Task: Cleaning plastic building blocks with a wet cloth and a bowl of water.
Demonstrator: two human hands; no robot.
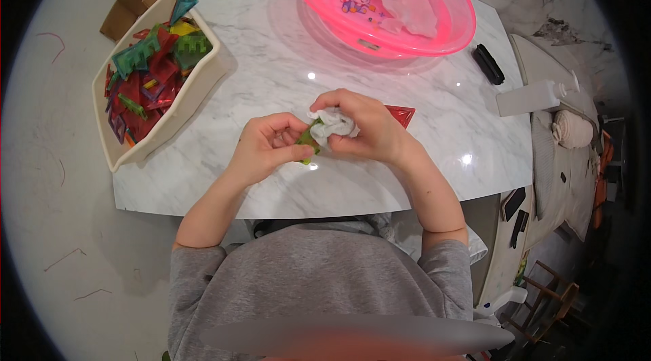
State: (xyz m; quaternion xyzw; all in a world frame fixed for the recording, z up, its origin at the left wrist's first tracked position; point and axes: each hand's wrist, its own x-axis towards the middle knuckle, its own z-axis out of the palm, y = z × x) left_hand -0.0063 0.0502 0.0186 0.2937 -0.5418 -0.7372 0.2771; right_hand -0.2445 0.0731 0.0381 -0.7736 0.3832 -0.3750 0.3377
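My left hand (267,145) grips a small green translucent plastic tile (306,146) between thumb and fingers, over the near middle of the table. Bunched in my right hand (374,127) is a crumpled white wipe (333,126), pressed against the tile's upper end. A red translucent triangular tile (402,115) lies on the tabletop just beyond my right hand, partly hidden by it. At the left stands a cream plastic bin (203,84) heaped with colourful translucent tiles (152,73).
A pink translucent basin (330,25) with a white cloth (407,12) inside stands at the far side of the marble-patterned table (244,46). Rightward are a black elongated case (488,64) and a white pump bottle (529,98). A cardboard box (135,5) sits behind the bin.
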